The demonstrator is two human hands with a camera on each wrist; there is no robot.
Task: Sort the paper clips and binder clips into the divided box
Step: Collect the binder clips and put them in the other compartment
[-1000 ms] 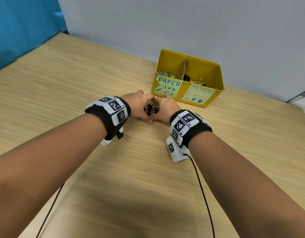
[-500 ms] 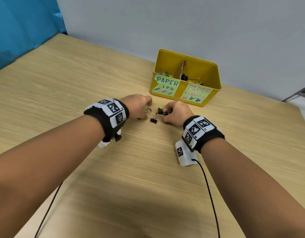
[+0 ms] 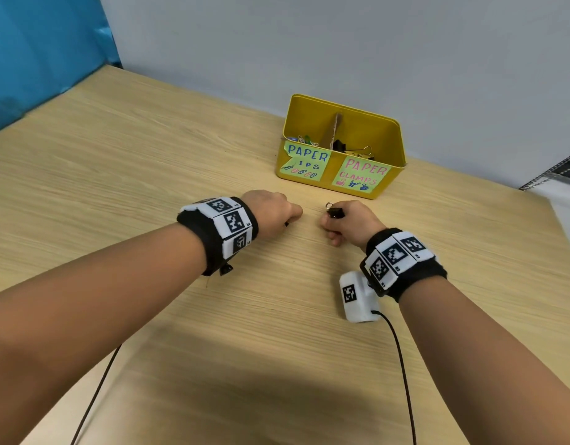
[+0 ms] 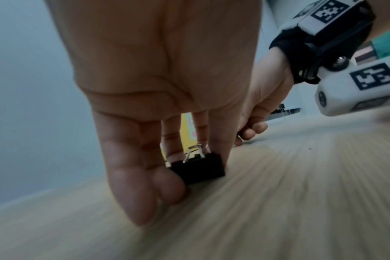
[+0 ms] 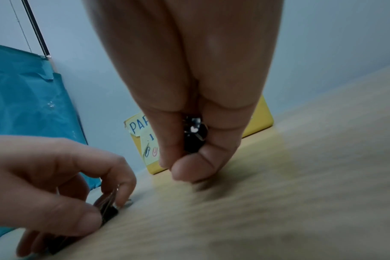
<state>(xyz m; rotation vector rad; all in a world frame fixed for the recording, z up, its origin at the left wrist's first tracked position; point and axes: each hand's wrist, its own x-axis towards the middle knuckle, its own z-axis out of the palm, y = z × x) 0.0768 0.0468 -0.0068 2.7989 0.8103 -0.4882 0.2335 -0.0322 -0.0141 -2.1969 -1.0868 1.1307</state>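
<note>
The yellow divided box stands at the table's far side, with labels for paper clips on its left half and paper clamps on its right. Coloured paper clips lie in the left compartment and binder clips in the right. My left hand pinches a black binder clip against the table top. My right hand grips black binder clips, bunched in its curled fingers just above the wood. Both hands sit in front of the box, a short gap between them.
A cardboard divider splits the box. A blue sheet hangs at the far left. Cables trail from the wrist cameras towards me. The table's right edge runs near my right arm, and a grey wall stands behind the box.
The hands have drawn apart, the left going left and the right going right. The small binder clip that lay between them half a second ago is no longer on the table.
</note>
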